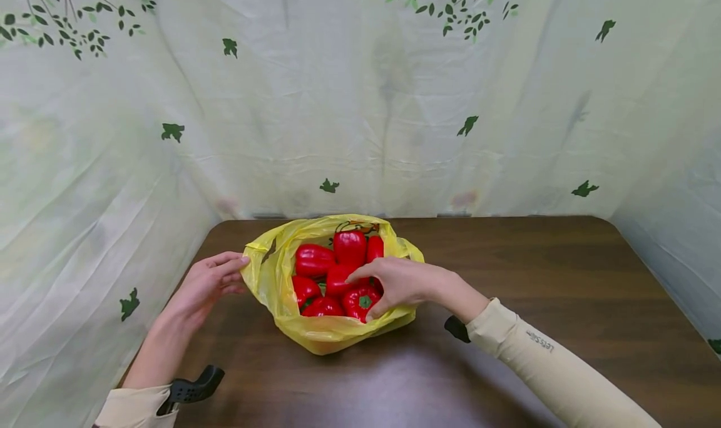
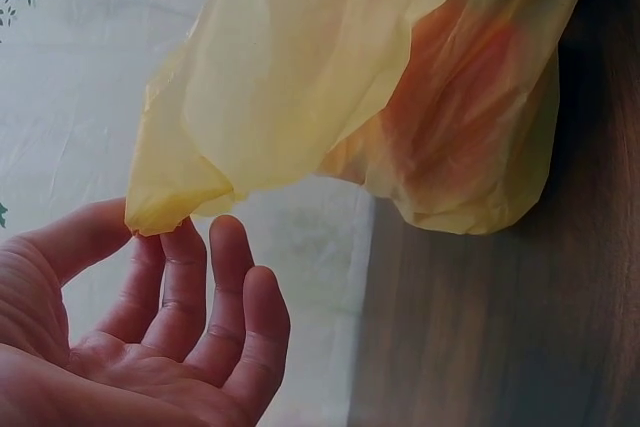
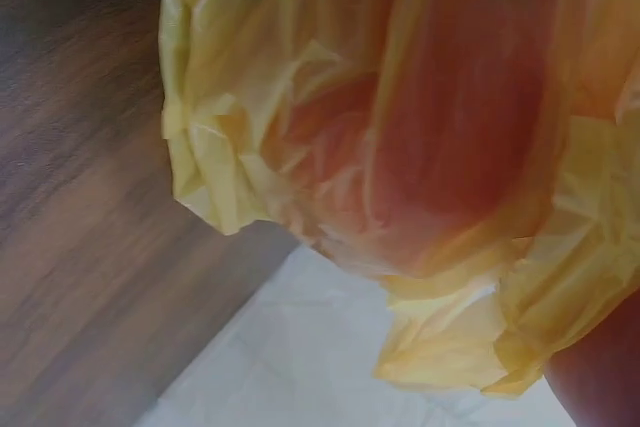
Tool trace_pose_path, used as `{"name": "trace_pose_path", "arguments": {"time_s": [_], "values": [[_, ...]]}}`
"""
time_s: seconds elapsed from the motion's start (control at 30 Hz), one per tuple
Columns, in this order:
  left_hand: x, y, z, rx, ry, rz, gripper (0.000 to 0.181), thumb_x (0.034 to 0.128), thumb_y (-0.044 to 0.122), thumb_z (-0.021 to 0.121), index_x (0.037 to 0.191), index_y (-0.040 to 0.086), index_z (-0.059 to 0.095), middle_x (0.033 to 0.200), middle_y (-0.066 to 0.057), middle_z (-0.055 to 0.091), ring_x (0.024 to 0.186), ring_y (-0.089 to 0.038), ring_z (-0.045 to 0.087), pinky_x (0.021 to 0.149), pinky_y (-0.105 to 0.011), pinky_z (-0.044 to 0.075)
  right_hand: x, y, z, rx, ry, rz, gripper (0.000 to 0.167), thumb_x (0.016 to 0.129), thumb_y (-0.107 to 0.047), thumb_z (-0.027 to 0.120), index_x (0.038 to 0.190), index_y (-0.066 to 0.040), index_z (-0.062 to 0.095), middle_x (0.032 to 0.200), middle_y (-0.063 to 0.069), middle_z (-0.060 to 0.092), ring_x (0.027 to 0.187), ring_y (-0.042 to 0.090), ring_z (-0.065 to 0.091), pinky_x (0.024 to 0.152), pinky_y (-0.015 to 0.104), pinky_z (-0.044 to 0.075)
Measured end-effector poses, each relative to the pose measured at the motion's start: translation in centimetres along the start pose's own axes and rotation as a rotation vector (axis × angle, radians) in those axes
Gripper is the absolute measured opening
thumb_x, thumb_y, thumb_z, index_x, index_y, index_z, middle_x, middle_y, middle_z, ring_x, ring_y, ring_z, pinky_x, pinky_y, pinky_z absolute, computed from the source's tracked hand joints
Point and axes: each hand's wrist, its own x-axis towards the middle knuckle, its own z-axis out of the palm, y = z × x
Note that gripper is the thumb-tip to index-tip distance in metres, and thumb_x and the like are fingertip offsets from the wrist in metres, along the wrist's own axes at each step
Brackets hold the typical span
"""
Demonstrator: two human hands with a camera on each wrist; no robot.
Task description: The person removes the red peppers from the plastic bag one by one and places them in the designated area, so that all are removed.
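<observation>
In the head view, your right hand (image 1: pixel 402 282) reaches into the yellow plastic bag (image 1: pixel 332 337) on the table (image 1: pixel 563 290), its thumb against the red bell peppers (image 1: pixel 355 306); I can't tell whether it grips one. The left wrist view shows your left hand (image 2: pixel 160 337) pinching the bag's corner; the right wrist view, red through its wall.

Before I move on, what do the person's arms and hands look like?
The left hand and right hand are ungloved. The left sleeve and right sleeve are cream; the right one carries small dark lettering. A curved black device shows on the left, a smaller-looking black piece on the right.
</observation>
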Motion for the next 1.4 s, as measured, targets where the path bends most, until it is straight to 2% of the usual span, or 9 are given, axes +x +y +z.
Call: {"name": "trace_pose_path", "arguments": {"time_s": [0.1, 0.27, 0.43, 0.57, 0.73, 0.87, 1.03, 1.27, 1.4], "values": [[0.0, 0.0, -0.1, -0.001, 0.004, -0.006, 0.012, 0.0961, 0.025, 0.066, 0.095, 0.013, 0.069, 0.083, 0.003, 0.071, 0.074, -0.011, 0.067, 0.072, -0.031, 0.056, -0.1, 0.0, 0.1, -0.036, -0.015, 0.000, 0.063, 0.076, -0.034, 0.085, 0.133, -0.024, 0.062, 0.126, -0.012, 0.059, 0.112, 0.007, 0.052, 0.094, 0.027, 0.046], [-0.1, -0.2, -0.2, -0.008, -0.001, -0.008, 0.012, 0.0965, 0.025, 0.066, 0.096, 0.013, 0.069, 0.085, 0.003, 0.072, 0.076, -0.012, 0.068, 0.074, -0.032, 0.056, -0.3, -0.1, 0.3, -0.175, -0.030, -0.050, 0.066, 0.072, -0.037, 0.086, 0.132, -0.024, 0.062, 0.123, -0.010, 0.061, 0.109, 0.008, 0.052, 0.094, 0.029, 0.044], [-0.1, -0.7, -0.1, -0.027, -0.004, -0.004, 0.011, 0.0970, 0.024, 0.065, 0.095, 0.014, 0.069, 0.086, 0.003, 0.073, 0.078, -0.013, 0.069, 0.074, -0.033, 0.056, -0.5, -0.3, 0.7, -0.255, -0.037, -0.069, 0.069, 0.071, -0.037, 0.086, 0.134, -0.024, 0.060, 0.126, -0.010, 0.060, 0.115, 0.011, 0.050, 0.102, 0.034, 0.037], [-0.1, -1.0, 0.0, -0.037, -0.006, 0.002, 0.010, 0.0972, 0.023, 0.065, 0.094, 0.015, 0.069, 0.087, 0.003, 0.073, 0.079, -0.013, 0.069, 0.074, -0.032, 0.056, -0.7, -0.2, 0.9, -0.238, -0.015, -0.074, 0.068, 0.071, -0.036, 0.085, 0.133, -0.023, 0.060, 0.125, -0.011, 0.061, 0.115, 0.010, 0.051, 0.104, 0.035, 0.036], [-0.2, -1.0, 0.2, -0.052, -0.012, 0.005, 0.010, 0.0969, 0.024, 0.065, 0.095, 0.015, 0.069, 0.087, 0.002, 0.072, 0.078, -0.014, 0.068, 0.075, -0.032, 0.056, -1.0, 0.0, 0.8, -0.152, 0.036, -0.071, 0.068, 0.070, -0.036, 0.085, 0.131, -0.022, 0.061, 0.122, -0.012, 0.060, 0.108, 0.008, 0.052, 0.093, 0.029, 0.045], [-0.4, -0.9, 0.1, -0.065, -0.020, 0.009, 0.010, 0.0974, 0.023, 0.064, 0.096, 0.014, 0.069, 0.089, 0.002, 0.072, 0.078, -0.015, 0.068, 0.075, -0.033, 0.056, -1.4, 0.1, 0.9, -0.074, 0.079, -0.044, 0.067, 0.071, -0.038, 0.083, 0.132, -0.023, 0.059, 0.124, -0.014, 0.058, 0.109, 0.006, 0.051, 0.090, 0.028, 0.047], [-0.4, -0.8, 0.2, -0.092, -0.018, 0.016, 0.009, 0.0974, 0.022, 0.064, 0.097, 0.014, 0.069, 0.088, 0.001, 0.072, 0.077, -0.015, 0.068, 0.075, -0.033, 0.056, -2.0, -0.2, 1.0, -0.012, 0.189, -0.021, 0.068, 0.073, -0.039, 0.080, 0.134, -0.021, 0.057, 0.127, -0.012, 0.056, 0.112, 0.007, 0.051, 0.089, 0.028, 0.049], [-0.4, -1.0, 0.2, -0.121, -0.029, 0.055, 0.009, 0.0990, 0.017, 0.061, 0.096, 0.014, 0.069, 0.087, 0.002, 0.072, 0.076, -0.012, 0.068, 0.072, -0.032, 0.056, -2.8, -0.4, 1.6, 0.009, 0.458, -0.042, 0.068, 0.073, -0.038, 0.081, 0.132, -0.020, 0.053, 0.121, -0.012, 0.056, 0.107, 0.002, 0.052, 0.084, 0.024, 0.051], [-0.4, -1.1, 0.3, -0.117, -0.030, 0.059, 0.009, 0.0990, 0.018, 0.062, 0.096, 0.015, 0.070, 0.087, 0.002, 0.072, 0.077, -0.012, 0.068, 0.072, -0.032, 0.056, -3.7, -0.5, 2.0, 0.074, 0.586, -0.060, 0.070, 0.072, -0.034, 0.084, 0.132, -0.022, 0.051, 0.121, -0.014, 0.054, 0.107, 0.003, 0.052, 0.079, 0.024, 0.053]]}}
